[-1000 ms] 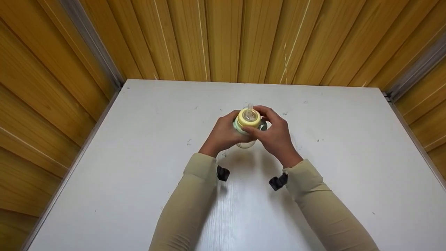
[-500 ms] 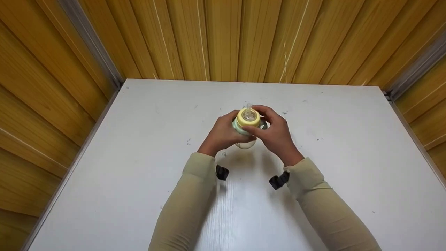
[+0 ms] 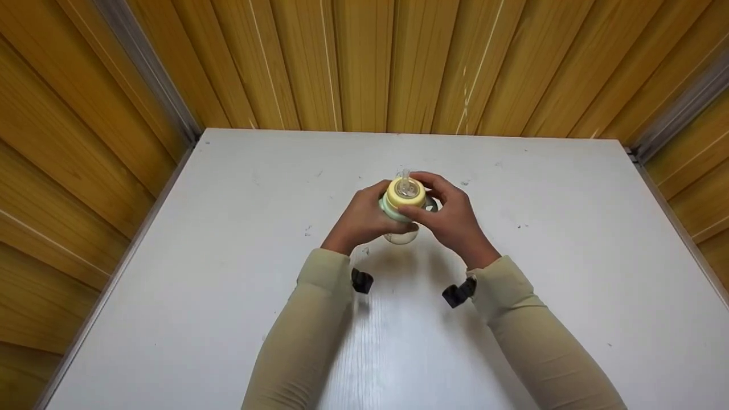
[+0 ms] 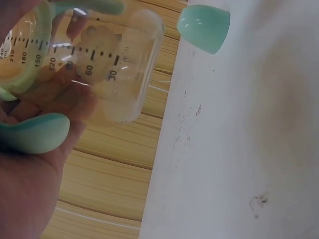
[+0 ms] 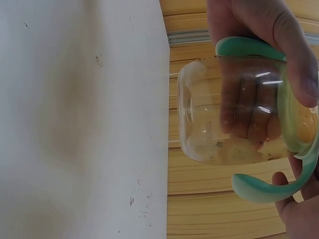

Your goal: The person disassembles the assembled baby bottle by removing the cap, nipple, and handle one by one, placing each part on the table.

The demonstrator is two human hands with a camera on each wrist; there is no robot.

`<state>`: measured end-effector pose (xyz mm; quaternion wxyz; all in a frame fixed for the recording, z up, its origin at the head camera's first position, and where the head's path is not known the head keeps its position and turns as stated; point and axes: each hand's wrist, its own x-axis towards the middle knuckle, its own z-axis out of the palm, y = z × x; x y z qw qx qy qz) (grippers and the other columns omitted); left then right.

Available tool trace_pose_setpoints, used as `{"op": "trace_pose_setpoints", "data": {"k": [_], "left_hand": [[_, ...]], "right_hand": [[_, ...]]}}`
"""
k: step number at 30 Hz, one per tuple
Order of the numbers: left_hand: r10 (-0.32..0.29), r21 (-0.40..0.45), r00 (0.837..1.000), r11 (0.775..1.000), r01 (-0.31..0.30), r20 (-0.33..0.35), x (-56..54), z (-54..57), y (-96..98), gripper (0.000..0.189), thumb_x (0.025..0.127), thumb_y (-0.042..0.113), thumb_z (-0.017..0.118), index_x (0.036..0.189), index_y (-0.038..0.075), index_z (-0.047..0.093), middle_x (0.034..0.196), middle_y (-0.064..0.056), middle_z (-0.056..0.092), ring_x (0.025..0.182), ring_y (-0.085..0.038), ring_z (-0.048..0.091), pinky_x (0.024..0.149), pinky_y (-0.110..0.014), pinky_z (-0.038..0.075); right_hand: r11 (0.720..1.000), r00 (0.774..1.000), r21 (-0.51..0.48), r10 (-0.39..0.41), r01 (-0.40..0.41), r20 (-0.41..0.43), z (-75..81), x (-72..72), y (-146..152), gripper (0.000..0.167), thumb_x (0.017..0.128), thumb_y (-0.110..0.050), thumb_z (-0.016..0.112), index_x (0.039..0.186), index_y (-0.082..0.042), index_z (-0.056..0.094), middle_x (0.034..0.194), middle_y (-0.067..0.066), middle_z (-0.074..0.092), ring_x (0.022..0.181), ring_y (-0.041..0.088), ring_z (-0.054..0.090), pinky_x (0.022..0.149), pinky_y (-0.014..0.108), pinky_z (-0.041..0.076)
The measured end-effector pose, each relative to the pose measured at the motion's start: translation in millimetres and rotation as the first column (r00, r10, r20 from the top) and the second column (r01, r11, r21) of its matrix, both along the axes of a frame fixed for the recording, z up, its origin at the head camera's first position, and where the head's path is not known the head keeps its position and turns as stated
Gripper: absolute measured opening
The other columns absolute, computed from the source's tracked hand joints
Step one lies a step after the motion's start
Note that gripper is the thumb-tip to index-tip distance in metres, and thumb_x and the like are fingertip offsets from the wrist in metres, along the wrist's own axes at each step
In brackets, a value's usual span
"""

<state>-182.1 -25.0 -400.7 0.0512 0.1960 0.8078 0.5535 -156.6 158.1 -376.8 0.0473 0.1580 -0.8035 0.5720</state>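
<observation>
The baby bottle [image 4: 99, 62] is located above the middle of the white table [image 3: 228, 313], between both hands and clear of the tabletop. Its long axis stands close to upright: the clear teat [image 3: 405, 183] points up, and the rounded base [image 3: 401, 238] faces down toward the table.

The left hand [image 3: 367, 213] holds the bottle from the left. Its fingers wrap the transparent body on the far side and show through it. The right hand [image 3: 450, 210] pinches the yellow collar [image 3: 406, 200] below the teat, with the thumb on the near side and the forefinger on the far side.

Two mint-green side handles are fitted. The left handle [image 4: 40, 134] lies by the left palm; the right handle [image 5: 269, 191] curves downward beside the right hand. Graduation marks [image 4: 65, 47] run along the body, with 30 nearest the base.

A mint-green dome-shaped piece [image 4: 204, 27] appears against the far part of the table. Wood-grain panels [image 3: 364, 62] stand along the far edge.
</observation>
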Motion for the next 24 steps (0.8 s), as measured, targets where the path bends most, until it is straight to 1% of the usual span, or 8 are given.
{"op": "trace_pose_setpoints", "data": {"k": [5, 9, 13, 19, 24], "left_hand": [[-0.003, 0.005, 1.000, 1.000, 0.004, -0.024, 1.1, 0.2, 0.0, 0.071, 0.061, 0.035, 0.090, 0.125, 0.023, 0.060, 0.112, 0.012, 0.066, 0.100, -0.008, 0.061, 0.087, -0.032, 0.052], [-0.002, -0.001, 1.000, 1.000, 0.002, -0.029, 2.5, 1.1, 0.0, 0.072, 0.061, 0.035, 0.090, 0.126, 0.022, 0.060, 0.112, 0.012, 0.066, 0.100, -0.008, 0.061, 0.088, -0.032, 0.052], [-0.002, -0.007, 0.999, 1.000, 0.001, -0.033, 3.2, 2.0, 0.5, 0.073, 0.061, 0.035, 0.090, 0.127, 0.022, 0.060, 0.113, 0.012, 0.066, 0.100, -0.008, 0.061, 0.088, -0.031, 0.052], [-0.001, 0.003, 1.000, 1.000, 0.001, -0.028, 3.5, 3.4, 0.5, 0.073, 0.062, 0.037, 0.090, 0.127, 0.021, 0.059, 0.114, 0.010, 0.066, 0.101, -0.009, 0.061, 0.089, -0.032, 0.052], [0.006, -0.003, 1.000, 1.000, -0.006, -0.030, 2.6, 3.8, 0.5, 0.075, 0.063, 0.041, 0.089, 0.128, 0.019, 0.059, 0.117, 0.009, 0.066, 0.104, -0.008, 0.061, 0.092, -0.032, 0.051]], "right_hand": [[1.000, 1.000, 0.000, 0.015, -0.015, -0.009, 0.7, 0.1, 1.4, 0.057, 0.078, -0.029, 0.081, 0.130, -0.019, 0.059, 0.130, -0.004, 0.060, 0.117, 0.014, 0.055, 0.106, 0.036, 0.039], [1.000, 1.000, 0.000, 0.025, -0.025, -0.005, 2.0, 1.3, 1.2, 0.059, 0.079, -0.023, 0.081, 0.132, -0.016, 0.057, 0.132, -0.002, 0.059, 0.118, 0.014, 0.055, 0.106, 0.035, 0.038], [1.000, 1.000, 0.000, 0.028, -0.028, 0.000, 2.9, 2.3, 1.4, 0.060, 0.079, -0.022, 0.081, 0.133, -0.016, 0.056, 0.133, -0.002, 0.058, 0.119, 0.015, 0.054, 0.107, 0.036, 0.038], [1.000, 1.000, 0.006, 0.011, -0.011, -0.005, 2.0, 3.3, 1.3, 0.063, 0.077, -0.031, 0.082, 0.133, -0.020, 0.056, 0.133, -0.006, 0.058, 0.119, 0.017, 0.054, 0.106, 0.038, 0.038], [0.996, 0.996, 0.072, -0.043, 0.049, -0.078, 1.8, 5.7, -1.5, 0.071, 0.074, -0.041, 0.083, 0.135, -0.020, 0.054, 0.134, -0.004, 0.057, 0.122, 0.014, 0.051, 0.107, 0.041, 0.038]]}}
